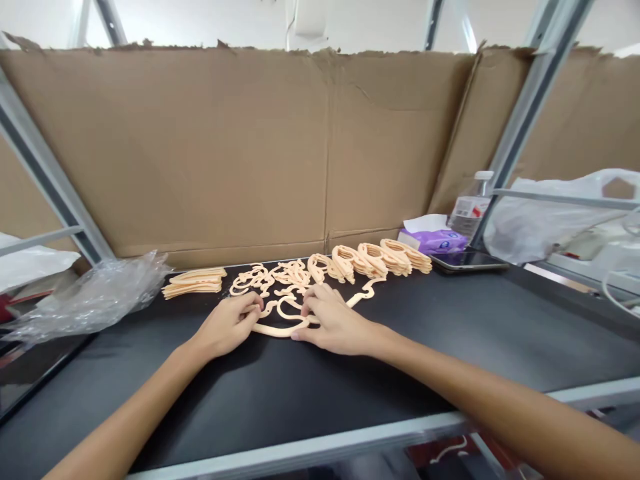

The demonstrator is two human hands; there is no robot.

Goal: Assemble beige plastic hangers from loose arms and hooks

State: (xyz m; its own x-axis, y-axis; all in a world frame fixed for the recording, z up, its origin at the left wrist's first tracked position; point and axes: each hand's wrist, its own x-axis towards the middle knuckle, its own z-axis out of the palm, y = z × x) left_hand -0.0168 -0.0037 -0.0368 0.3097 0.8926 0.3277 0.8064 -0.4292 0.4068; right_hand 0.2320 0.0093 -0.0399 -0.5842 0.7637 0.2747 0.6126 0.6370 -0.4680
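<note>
A peach plastic clothes hanger (279,331) with curved arms lies low over the black table in front of me. At its left end my left hand (231,325) is closed, thumb and fingers pinched on the plastic. My right hand (334,321) grips the hanger's middle and right side, its fingers covering part of it. Beyond the right fingers, an arm piece with a wavy end (367,292) sticks out to the right; whether it is joined to the hanger is hidden. Just behind my hands is a loose heap of small curved hook pieces (291,272).
Flat strips (195,283) are stacked at the back left. Looped hanger parts (370,259) stand in a row at the back right. Nearby are a tissue pack (434,241), a bottle (470,208) and a dark tablet (470,260). Crumpled clear plastic (95,300) lies left; cardboard (225,147) walls the back.
</note>
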